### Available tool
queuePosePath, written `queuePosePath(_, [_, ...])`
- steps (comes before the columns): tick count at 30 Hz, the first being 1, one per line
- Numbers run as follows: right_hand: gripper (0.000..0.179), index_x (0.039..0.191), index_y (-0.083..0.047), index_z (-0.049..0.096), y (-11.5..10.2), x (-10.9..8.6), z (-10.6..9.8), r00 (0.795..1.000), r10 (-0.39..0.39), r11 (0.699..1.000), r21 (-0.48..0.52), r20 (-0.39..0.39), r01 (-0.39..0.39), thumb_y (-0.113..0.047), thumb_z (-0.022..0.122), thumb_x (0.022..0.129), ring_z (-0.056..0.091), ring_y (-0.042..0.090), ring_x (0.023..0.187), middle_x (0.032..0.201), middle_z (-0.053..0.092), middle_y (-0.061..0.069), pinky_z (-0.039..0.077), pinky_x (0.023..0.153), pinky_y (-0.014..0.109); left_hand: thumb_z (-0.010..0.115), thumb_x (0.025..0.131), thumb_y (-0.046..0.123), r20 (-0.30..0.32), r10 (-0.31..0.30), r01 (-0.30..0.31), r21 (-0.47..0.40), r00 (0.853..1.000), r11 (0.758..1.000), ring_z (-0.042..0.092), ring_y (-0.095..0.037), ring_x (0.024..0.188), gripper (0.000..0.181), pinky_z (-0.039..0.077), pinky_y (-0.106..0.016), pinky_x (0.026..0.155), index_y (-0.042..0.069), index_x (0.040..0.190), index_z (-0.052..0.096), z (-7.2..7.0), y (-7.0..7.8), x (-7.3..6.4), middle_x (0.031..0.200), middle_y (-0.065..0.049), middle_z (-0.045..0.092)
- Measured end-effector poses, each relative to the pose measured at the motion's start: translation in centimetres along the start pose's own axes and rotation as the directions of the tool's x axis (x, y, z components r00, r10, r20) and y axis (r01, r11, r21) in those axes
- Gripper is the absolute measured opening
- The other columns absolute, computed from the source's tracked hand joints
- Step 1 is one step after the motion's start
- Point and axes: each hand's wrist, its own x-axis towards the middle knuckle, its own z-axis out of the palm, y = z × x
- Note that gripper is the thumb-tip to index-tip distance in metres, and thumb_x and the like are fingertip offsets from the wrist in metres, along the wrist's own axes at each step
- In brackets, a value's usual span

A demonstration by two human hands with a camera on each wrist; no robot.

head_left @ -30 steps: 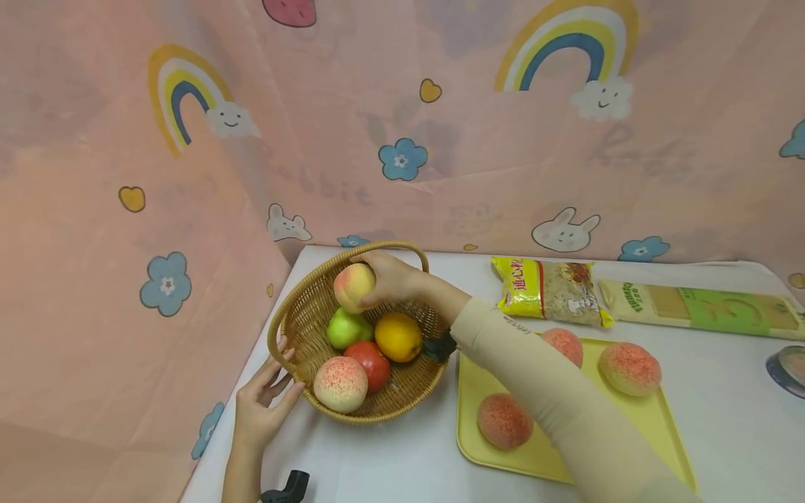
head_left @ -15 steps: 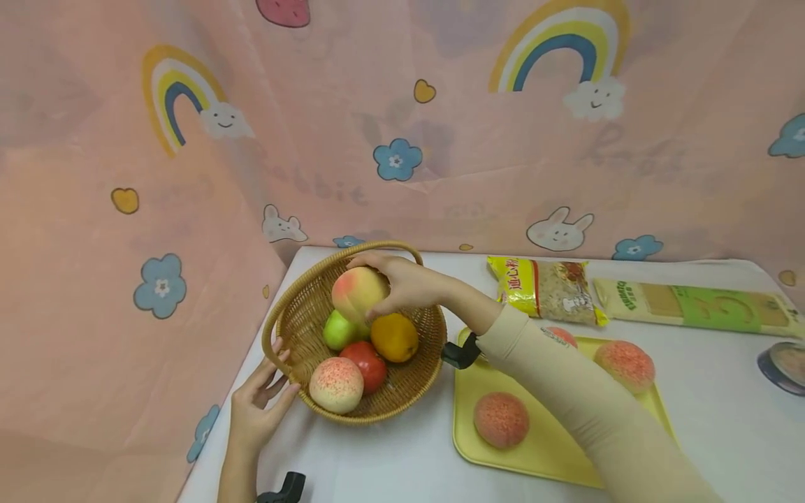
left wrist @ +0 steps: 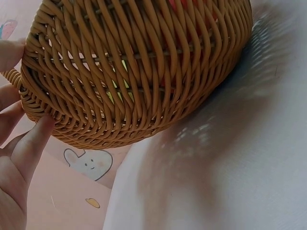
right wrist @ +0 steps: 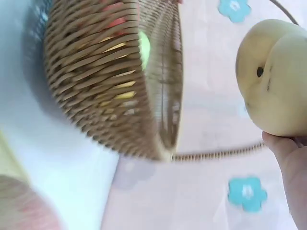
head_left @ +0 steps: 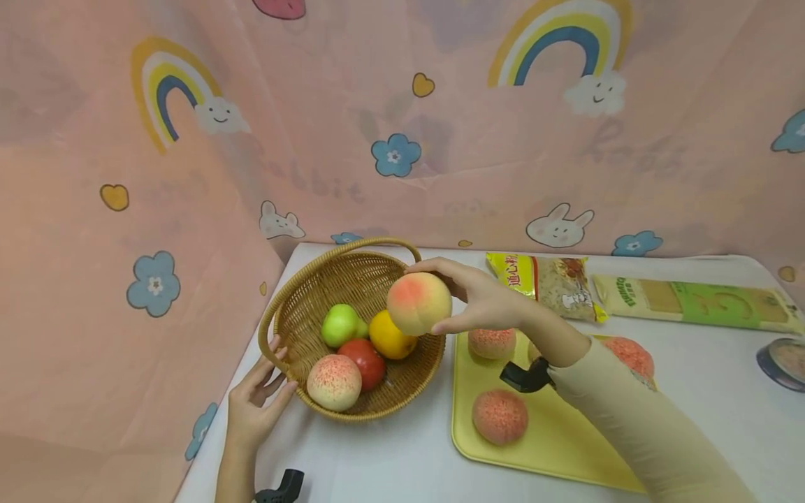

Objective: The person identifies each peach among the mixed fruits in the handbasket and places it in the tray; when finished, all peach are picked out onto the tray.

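Note:
My right hand (head_left: 481,297) grips a yellow peach (head_left: 418,304) with a red blush, raised over the right rim of a wicker basket (head_left: 308,307). In the right wrist view, the pale underside of the peach (right wrist: 276,79) shows a small dark hole. My left hand (head_left: 251,409) holds the basket's left rim by the foot of its handle; in the left wrist view, thumb and fingers are at the woven edge (left wrist: 36,103). Inside the basket lie a green pear (head_left: 339,325), a yellow-orange fruit (head_left: 386,339), a red fruit (head_left: 363,363) and a speckled peach (head_left: 335,382).
Right of the basket, a yellow tray (head_left: 541,447) bears several pinkish-red peaches (head_left: 499,417), partly covered by my right forearm. Behind it lie a bag of pasta (head_left: 553,286) and a long green-and-cream packet (head_left: 698,304). A round container (head_left: 786,363) stands at far right.
My right hand has carried the yellow peach from the back left of the basket's inside rightward to above its right rim. The left hand keeps its hold on the basket.

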Motion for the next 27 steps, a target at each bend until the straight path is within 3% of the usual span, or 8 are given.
queuePosePath(7, [0.080, 0.143, -0.006, 0.034, 1.9, -8.0, -0.6, 0.987, 0.011, 0.999, 0.034, -0.163, -0.006, 0.007, 0.074, 0.075, 0.045, 0.012, 0.128, 0.144, 0.040, 0.009, 0.043, 0.105, 0.019, 0.061, 0.069, -0.028, 0.003, 0.017, -0.017, -0.012, 1.000, 1.000, 0.046, -0.014, 0.132, 0.052, 0.051, -0.021, 0.090, -0.021, 0.119, 0.052, 0.3, 0.1, 0.1, 0.139, -0.036, 0.037])
queuePosePath(14, [0.080, 0.144, 0.001, 0.027, 4.0, -14.8, -0.1, 0.967, 0.089, 0.995, 0.064, -0.238, -0.075, 0.014, 0.068, 0.076, 0.047, 0.007, 0.124, 0.143, 0.037, 0.007, 0.052, 0.093, 0.020, 0.060, 0.069, -0.030, 0.001, 0.053, -0.053, -0.056, 0.999, 0.997, 0.046, -0.016, 0.132, 0.051, 0.050, -0.022, 0.091, -0.022, 0.119, 0.051, 0.4, 0.2, 0.1, 0.140, -0.035, 0.037])
queuePosePath(19, [0.079, 0.144, 0.005, 0.027, 5.1, -18.4, 0.7, 0.954, 0.101, 0.995, 0.008, -0.283, -0.103, 0.015, 0.067, 0.076, 0.044, 0.002, 0.127, 0.143, 0.039, 0.008, 0.043, 0.099, 0.010, 0.060, 0.070, -0.029, 0.001, 0.031, -0.031, -0.063, 1.000, 0.998, 0.048, -0.016, 0.131, 0.050, 0.050, -0.023, 0.092, -0.022, 0.119, 0.051, 0.2, 0.2, -0.1, 0.140, -0.037, 0.036])
queuePosePath(24, [0.076, 0.142, 0.008, 0.028, 6.1, -20.7, 1.7, 0.955, 0.114, 0.993, 0.026, -0.274, -0.112, 0.015, 0.066, 0.077, 0.045, 0.001, 0.126, 0.140, 0.043, 0.004, 0.041, 0.099, 0.008, 0.060, 0.069, -0.029, -0.012, 0.022, -0.022, -0.053, 1.000, 0.998, 0.050, -0.014, 0.128, 0.050, 0.051, -0.021, 0.091, -0.023, 0.118, 0.051, 0.1, 0.2, -0.1, 0.138, -0.038, 0.037])
queuePosePath(27, [0.075, 0.143, 0.006, 0.029, 6.7, -21.8, 2.0, 0.950, 0.161, 0.987, 0.051, -0.266, -0.153, 0.012, 0.067, 0.078, 0.043, 0.000, 0.127, 0.141, 0.043, 0.009, 0.037, 0.101, 0.006, 0.060, 0.069, -0.029, -0.008, 0.038, -0.038, -0.064, 0.999, 0.997, 0.050, -0.013, 0.128, 0.050, 0.051, -0.021, 0.090, -0.023, 0.118, 0.051, 0.3, 0.3, 0.0, 0.138, -0.039, 0.038])
